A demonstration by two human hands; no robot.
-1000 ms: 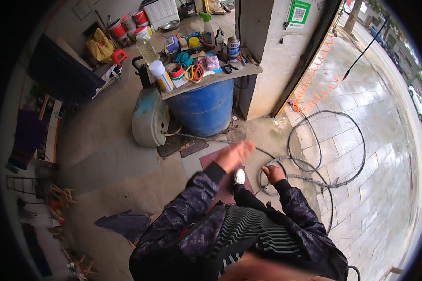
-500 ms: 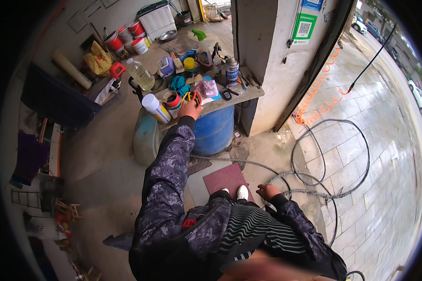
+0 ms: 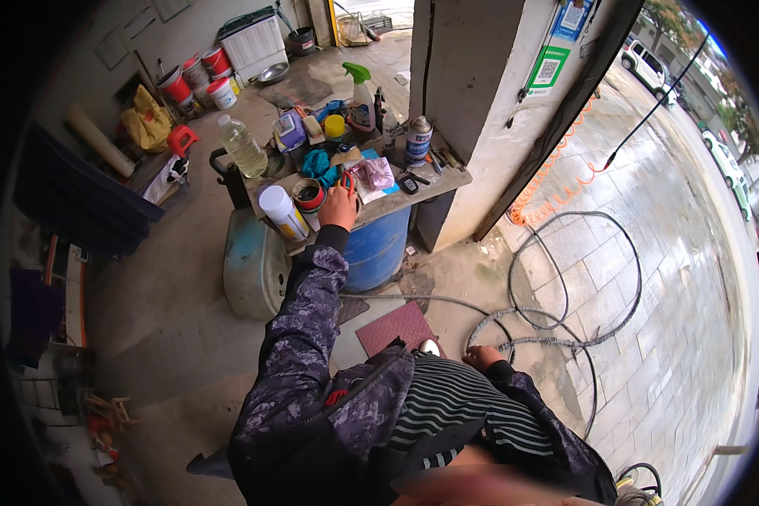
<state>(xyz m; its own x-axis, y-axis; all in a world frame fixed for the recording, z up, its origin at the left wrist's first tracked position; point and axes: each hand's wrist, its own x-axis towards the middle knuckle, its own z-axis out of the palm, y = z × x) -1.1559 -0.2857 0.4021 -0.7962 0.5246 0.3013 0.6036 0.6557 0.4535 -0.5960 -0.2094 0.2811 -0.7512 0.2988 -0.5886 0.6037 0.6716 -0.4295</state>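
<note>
Red-handled tool (image 3: 348, 180) is over the worktop (image 3: 444, 180), visible end pointing away from us, long axis roughly front-to-back; our left hand (image 3: 339, 207) curls closed around it. We cannot tell what our right hand (image 3: 482, 358) holds.

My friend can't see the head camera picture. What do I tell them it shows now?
A person's left hand touches a red-handled tool on a cluttered worktop above a blue barrel. The right hand is lower down, appearing beside a looped dark hose.
</note>
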